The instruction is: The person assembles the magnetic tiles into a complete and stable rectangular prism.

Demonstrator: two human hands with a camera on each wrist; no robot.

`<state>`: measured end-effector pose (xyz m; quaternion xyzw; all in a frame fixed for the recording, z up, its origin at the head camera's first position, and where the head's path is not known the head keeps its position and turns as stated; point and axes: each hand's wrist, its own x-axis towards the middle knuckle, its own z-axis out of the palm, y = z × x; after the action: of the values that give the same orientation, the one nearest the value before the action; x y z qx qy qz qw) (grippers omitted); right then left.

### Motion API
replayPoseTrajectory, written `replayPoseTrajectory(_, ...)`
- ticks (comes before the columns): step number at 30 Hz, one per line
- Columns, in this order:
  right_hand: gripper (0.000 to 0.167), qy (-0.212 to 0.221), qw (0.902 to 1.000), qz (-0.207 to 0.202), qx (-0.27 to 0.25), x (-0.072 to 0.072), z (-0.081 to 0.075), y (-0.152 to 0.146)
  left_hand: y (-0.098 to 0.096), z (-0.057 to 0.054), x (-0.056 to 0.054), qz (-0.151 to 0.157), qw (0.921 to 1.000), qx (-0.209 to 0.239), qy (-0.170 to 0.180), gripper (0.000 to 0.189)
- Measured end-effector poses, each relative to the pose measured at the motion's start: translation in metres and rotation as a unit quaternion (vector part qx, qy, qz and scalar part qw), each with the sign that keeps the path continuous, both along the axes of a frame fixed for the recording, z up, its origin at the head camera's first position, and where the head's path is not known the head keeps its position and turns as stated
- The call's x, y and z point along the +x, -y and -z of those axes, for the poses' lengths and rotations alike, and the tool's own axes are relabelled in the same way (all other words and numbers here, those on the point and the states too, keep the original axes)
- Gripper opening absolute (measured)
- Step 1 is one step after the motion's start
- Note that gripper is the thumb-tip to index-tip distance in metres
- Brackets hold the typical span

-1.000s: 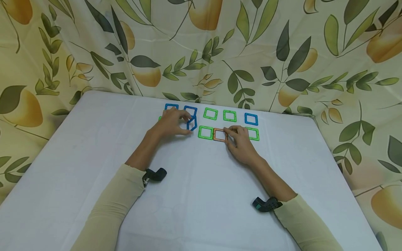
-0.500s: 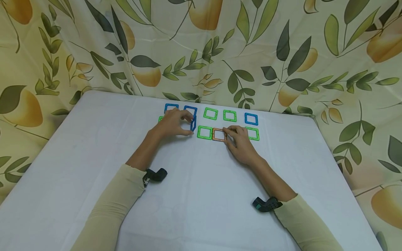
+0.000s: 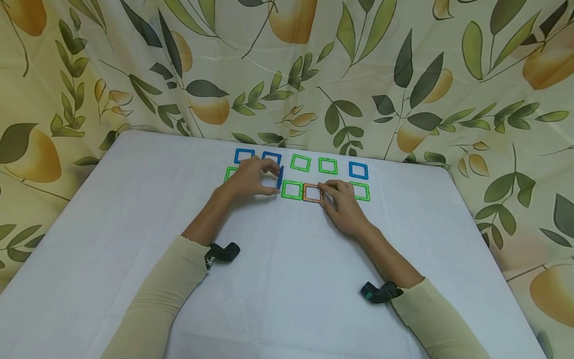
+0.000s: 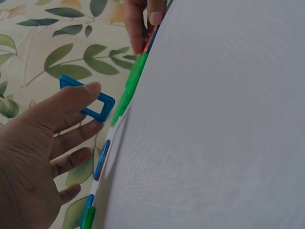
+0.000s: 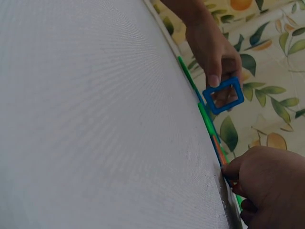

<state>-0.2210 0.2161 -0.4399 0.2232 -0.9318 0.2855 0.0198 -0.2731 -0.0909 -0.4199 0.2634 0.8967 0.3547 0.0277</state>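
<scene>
My left hand [image 3: 250,177] pinches a blue square magnetic tile [image 3: 280,177] between thumb and fingers. The tile stands on edge, seen side-on in the head view. In the right wrist view the same blue tile [image 5: 239,89] shows its open middle. Right at its side lies a green square tile [image 3: 292,198], whose right edge meets an orange square tile [image 3: 312,200]. The thumb and forefinger of my right hand [image 3: 344,205] grip the orange tile's right edge. Under that hand another green tile [image 3: 368,192] is partly covered. Both wrist views show the flat tiles almost edge-on.
Behind lies a row of flat tiles: two blue ones at left, a green tile [image 3: 301,169], another green tile [image 3: 328,172] and a blue tile [image 3: 358,177]. A green tile [image 3: 227,174] is partly hidden by my left hand. Patterned cloth [image 3: 341,75] rises behind the white table [image 3: 278,279].
My left hand has shifted slightly right, turning the blue tile edge-on beside the green one. The green and orange tiles have slid a little left, held by my right hand.
</scene>
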Motion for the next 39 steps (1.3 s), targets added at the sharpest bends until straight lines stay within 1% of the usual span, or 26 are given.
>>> replayPoseTrajectory(5,0.048,0.000,1.0000,0.002,0.001,0.000,0.000,0.000,-0.003,0.002,-0.002,0.017,0.9997,0.018,-0.003,0.055)
replayPoseTrajectory(8,0.048,0.000,1.0000,0.001,0.002,0.000,0.000,0.000,-0.005,0.002,-0.002,0.022,0.9995,0.023,-0.002,0.055)
replayPoseTrajectory(15,0.048,0.002,1.0000,0.000,0.004,-0.001,0.000,0.000,-0.008,0.003,-0.001,0.021,0.9994,0.028,0.006,0.055)
replayPoseTrajectory(26,0.048,0.005,1.0000,-0.002,0.003,-0.002,-0.001,-0.001,-0.007,0.007,0.001,0.021,0.9981,0.053,0.021,0.054)
replayPoseTrajectory(36,0.048,0.003,1.0000,-0.005,0.004,-0.003,0.000,-0.001,-0.007,0.014,-0.001,0.033,0.9964,0.076,0.019,0.055)
replayPoseTrajectory(39,0.049,0.005,1.0000,-0.005,0.004,-0.002,0.001,-0.001,-0.008,0.016,0.001,0.032,0.9968,0.071,0.018,0.059)
